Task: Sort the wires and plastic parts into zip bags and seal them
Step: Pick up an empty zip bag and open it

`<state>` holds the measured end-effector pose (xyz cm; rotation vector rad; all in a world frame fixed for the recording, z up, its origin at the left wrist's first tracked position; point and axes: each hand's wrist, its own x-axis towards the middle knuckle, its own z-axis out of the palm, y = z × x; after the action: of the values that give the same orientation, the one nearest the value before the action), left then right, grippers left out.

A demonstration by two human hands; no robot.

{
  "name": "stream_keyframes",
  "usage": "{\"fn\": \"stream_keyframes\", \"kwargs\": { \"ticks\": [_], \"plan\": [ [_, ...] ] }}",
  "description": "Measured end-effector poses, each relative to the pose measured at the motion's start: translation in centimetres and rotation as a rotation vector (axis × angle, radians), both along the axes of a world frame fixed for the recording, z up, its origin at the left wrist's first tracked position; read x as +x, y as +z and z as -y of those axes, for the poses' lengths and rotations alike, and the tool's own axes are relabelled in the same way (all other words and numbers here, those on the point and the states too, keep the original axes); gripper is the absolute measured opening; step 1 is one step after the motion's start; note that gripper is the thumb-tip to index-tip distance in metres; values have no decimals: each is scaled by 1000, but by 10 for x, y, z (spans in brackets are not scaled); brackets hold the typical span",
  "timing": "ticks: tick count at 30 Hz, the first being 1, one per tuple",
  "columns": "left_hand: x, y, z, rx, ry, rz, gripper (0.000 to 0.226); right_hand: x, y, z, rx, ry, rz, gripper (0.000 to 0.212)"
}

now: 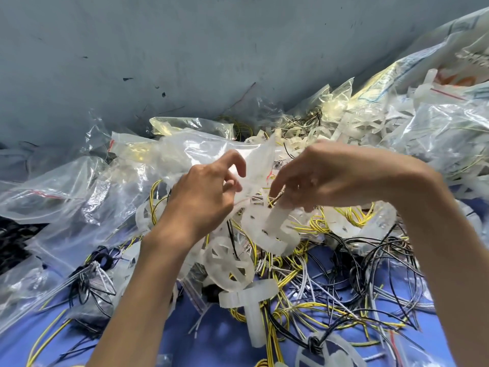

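Centrally, the left hand (209, 193) pinched the mouth of a clear plastic zip bag (255, 162), while the right hand (330, 176) curled its fingers round a white translucent plastic part (275, 222), just above tangled yellow, black and white wires (293, 282) on a blue tabletop (211, 343).

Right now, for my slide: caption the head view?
Left hand grips a clear zip bag; right hand holds a translucent white plastic strip beside it.
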<state>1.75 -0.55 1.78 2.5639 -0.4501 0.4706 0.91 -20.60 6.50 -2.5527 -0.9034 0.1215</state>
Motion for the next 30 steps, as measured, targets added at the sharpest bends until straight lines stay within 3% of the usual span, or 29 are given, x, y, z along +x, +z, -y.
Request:
{"fn": "stream_keyframes", "kwargs": {
  "ticks": [6, 18, 22, 30],
  "plan": [
    [-2, 4, 1, -19, 53, 150, 13, -1, 9, 12, 291, -46, 211, 13],
    [-21, 19, 6, -52, 131, 288, 28, -12, 14, -4, 701, 116, 181, 24],
    [-21, 27, 5, -65, 23, 315, 41, -13, 15, -4, 702, 133, 214, 28],
    [-21, 32, -1, -82, 11, 392, 62, -3, 12, 2, 465, -126, 348, 23]
  ]
}}
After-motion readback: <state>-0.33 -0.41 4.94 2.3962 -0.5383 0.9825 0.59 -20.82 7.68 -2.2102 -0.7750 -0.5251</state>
